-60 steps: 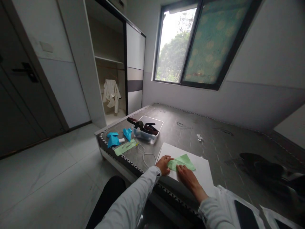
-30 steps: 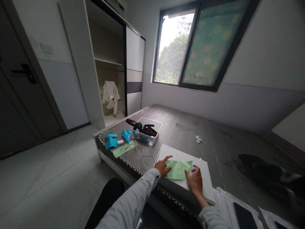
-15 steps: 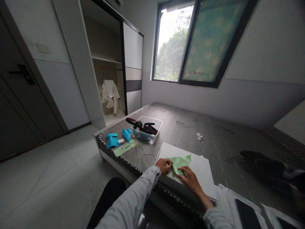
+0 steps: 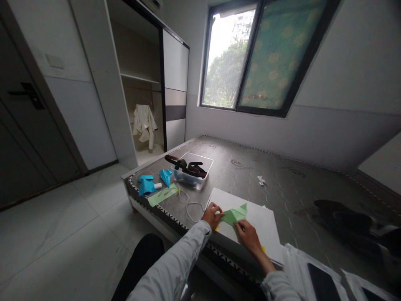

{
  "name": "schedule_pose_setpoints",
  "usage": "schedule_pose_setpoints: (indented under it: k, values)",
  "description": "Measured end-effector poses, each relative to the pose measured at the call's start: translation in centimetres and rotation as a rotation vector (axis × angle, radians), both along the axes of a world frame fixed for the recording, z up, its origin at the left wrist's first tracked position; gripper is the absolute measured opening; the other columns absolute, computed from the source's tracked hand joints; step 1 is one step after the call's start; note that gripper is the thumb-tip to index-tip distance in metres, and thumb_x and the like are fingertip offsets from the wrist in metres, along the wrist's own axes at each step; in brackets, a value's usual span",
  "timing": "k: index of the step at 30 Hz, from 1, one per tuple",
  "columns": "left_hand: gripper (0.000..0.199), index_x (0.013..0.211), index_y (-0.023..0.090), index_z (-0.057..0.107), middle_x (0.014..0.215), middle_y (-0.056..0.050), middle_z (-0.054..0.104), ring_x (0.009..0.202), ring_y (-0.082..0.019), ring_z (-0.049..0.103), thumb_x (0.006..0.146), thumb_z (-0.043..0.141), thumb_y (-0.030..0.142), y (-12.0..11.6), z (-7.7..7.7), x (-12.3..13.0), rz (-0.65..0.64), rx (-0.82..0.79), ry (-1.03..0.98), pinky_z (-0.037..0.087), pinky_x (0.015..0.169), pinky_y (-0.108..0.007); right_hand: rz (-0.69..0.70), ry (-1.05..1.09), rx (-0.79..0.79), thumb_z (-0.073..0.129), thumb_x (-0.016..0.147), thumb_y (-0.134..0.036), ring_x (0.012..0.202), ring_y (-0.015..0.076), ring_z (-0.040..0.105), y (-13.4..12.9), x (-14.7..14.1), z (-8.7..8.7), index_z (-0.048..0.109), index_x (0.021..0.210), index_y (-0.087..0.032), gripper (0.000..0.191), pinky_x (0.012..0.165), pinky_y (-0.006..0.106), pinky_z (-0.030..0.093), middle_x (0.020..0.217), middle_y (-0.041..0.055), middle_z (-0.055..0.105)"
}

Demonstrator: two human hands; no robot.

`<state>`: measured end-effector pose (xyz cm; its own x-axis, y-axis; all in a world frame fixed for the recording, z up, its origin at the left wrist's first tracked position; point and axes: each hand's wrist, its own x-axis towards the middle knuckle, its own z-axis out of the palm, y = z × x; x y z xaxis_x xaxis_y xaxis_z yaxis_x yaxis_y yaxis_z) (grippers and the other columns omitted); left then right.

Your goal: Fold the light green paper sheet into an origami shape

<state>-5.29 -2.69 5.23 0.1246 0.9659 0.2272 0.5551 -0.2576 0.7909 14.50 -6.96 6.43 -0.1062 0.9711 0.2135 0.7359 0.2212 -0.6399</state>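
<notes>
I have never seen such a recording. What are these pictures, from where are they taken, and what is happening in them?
There is no robot: a person works bare-handed, and the camera worn on their head looks forward and down. The left hand and right hand both touch a folded light green paper. Under it is a flat white rectangular box or board, on a dark grey patterned mattress. Farther left lie a clear plastic container holding dark strap-like items, folded bright blue papers and a thin white cable.

Folded paper (image 4: 234, 215) light green. Box (image 4: 262, 217) white. Paper pieces (image 4: 146, 185) bright blue. Mattress (image 4: 225, 167) grey, edge black-and-white zigzag. Curtain (image 4: 278, 58) green, pale dots. Sleeves (image 4: 175, 259) light grey.
</notes>
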Motion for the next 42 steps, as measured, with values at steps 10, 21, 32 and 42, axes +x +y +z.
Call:
schedule_pose_setpoints:
  k: [10,21,32,42]
  values:
    - [0.014,0.089,0.02,0.074,0.107,-0.006,0.061,0.092,-0.017,0.062,0.076,0.069,0.019,0.0,-0.2,0.0,-0.045,-0.045,0.053,0.049,0.089,-0.028,-0.198,-0.156,0.245,0.049,0.084,-0.034,0.094,0.0258,0.059,-0.1,-0.2,-0.9,0.062,0.094,-0.019,0.022,0.088,0.037,0.045,0.098,0.0108,0.061]
    - [0.027,0.103,0.021,0.072,0.081,-0.002,0.072,0.079,-0.017,0.066,0.082,0.063,0.035,0.0,0.6,0.3,-0.032,-0.161,0.105,0.049,0.08,-0.026,-0.288,-0.382,-0.051,0.049,0.088,-0.029,0.102,0.0252,0.058,-1.1,-2.7,0.5,0.065,0.106,-0.022,0.025,0.084,0.035,0.042,0.106,0.0093,0.062]
    - [0.029,0.092,0.019,0.075,0.081,-0.004,0.073,0.079,-0.019,0.068,0.07,0.072,0.038,0.2,1.7,1.7,-0.015,-0.26,0.16,0.049,0.074,-0.025,-0.245,-0.258,-0.198,0.046,0.085,-0.025,0.109,0.0229,0.058,-0.2,-1.2,1.2,0.064,0.112,-0.029,0.033,0.091,0.041,0.039,0.107,0.0042,0.067]
    - [0.024,0.099,0.024,0.067,0.114,-0.003,0.062,0.088,-0.017,0.065,0.077,0.062,0.034,-3.3,2.3,5.2,-0.191,0.046,0.124,0.049,0.079,-0.025,-0.172,0.143,-0.176,0.044,0.087,-0.052,0.087,0.0221,0.07,-0.8,0.4,3.4,0.069,0.099,-0.019,0.043,0.077,0.03,0.051,0.099,0.0095,0.074]
